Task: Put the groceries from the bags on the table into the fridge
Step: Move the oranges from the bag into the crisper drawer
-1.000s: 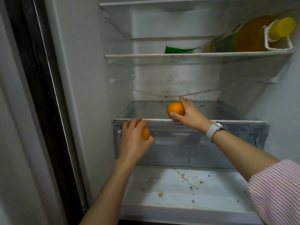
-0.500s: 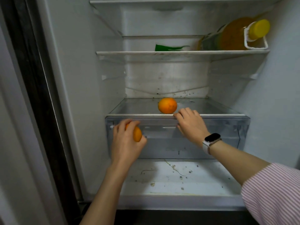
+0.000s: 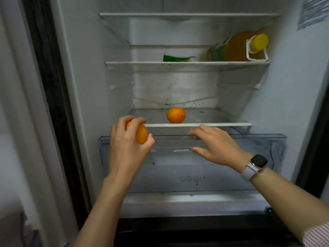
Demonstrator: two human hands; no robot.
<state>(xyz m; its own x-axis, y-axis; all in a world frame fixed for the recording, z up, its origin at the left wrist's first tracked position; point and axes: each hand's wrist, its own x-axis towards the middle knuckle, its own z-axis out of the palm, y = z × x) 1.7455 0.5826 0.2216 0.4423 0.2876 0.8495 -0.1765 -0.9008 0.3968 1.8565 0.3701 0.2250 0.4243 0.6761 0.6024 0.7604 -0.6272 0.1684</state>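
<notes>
Holding an orange (image 3: 141,133) in curled fingers, the left hand (image 3: 127,147) hovers at the front left corner of the glass shelf (image 3: 213,124). A second orange (image 3: 176,115) sits mid-shelf. The right hand (image 3: 216,145), its grip on the drawer (image 3: 178,168) rim, curls fingers over the edge.

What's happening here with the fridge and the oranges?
A person is loading oranges into an open fridge. The left hand grips one orange in front of the clear drawer. The right hand holds the drawer's front edge, fingers over the top and thumb below. A second orange sits on the glass shelf just above. Higher up lie an oil bottle on its side and something green.
</notes>
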